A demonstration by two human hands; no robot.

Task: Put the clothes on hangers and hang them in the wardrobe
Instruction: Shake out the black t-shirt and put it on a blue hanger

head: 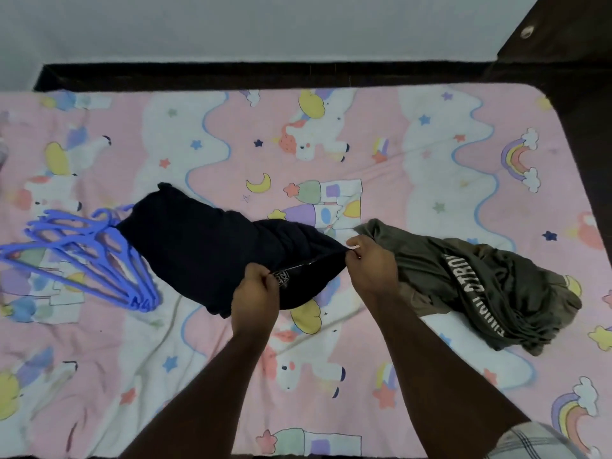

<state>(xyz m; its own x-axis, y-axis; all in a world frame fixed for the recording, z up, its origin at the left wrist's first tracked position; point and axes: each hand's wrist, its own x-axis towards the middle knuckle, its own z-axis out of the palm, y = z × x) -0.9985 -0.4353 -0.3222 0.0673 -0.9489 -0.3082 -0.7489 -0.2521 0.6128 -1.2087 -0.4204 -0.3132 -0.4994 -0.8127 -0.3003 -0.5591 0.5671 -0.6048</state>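
Note:
A dark navy garment [198, 246] lies on the bed in front of me. My left hand [255, 298] pinches its near edge by a small label, and my right hand [371, 266] pinches the same edge further right, so the hem is stretched between them. An olive-green T-shirt [490, 286] with white lettering lies crumpled to the right, partly under my right wrist. Several blue plastic hangers [82, 253] lie stacked at the left, their hooks touching the navy garment.
The bed is covered by a pink unicorn-print sheet [331, 144]. A dark wooden bed frame [265, 74] runs along the far side against a pale wall. A dark wooden panel [576, 77] stands at the upper right.

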